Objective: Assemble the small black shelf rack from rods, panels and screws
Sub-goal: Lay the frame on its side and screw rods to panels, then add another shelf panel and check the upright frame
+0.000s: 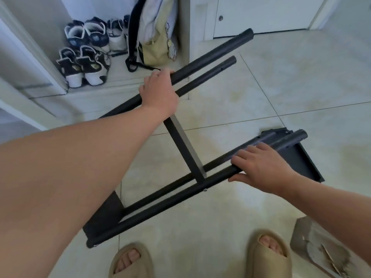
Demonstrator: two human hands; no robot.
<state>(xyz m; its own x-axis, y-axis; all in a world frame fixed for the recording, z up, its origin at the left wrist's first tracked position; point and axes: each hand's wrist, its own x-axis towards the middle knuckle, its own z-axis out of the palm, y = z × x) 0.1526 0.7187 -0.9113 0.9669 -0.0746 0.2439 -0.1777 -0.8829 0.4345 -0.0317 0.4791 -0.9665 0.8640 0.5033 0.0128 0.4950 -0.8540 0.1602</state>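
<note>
Half-built black rack [140,218] held tilted in both hands over the tiled floor [281,81].

The left hand [158,91] is curled over the two far rods [210,55], gripping them with its fingertips hidden behind. The right hand [263,167] clasps the near rods [216,163], fingers over the top and thumb beneath. A flat cross panel [184,145] spans the two pairs of rods. An end panel [301,157] sits just beyond the right hand, and another panel [104,215] sits at the lower left. A silver screw [205,190] shows under the near rods. Tan slippers [269,255] stand below, sneakers [86,51] and a backpack [154,37] stand by the wall, and torn cardboard [313,245] lies at the lower right.
</note>
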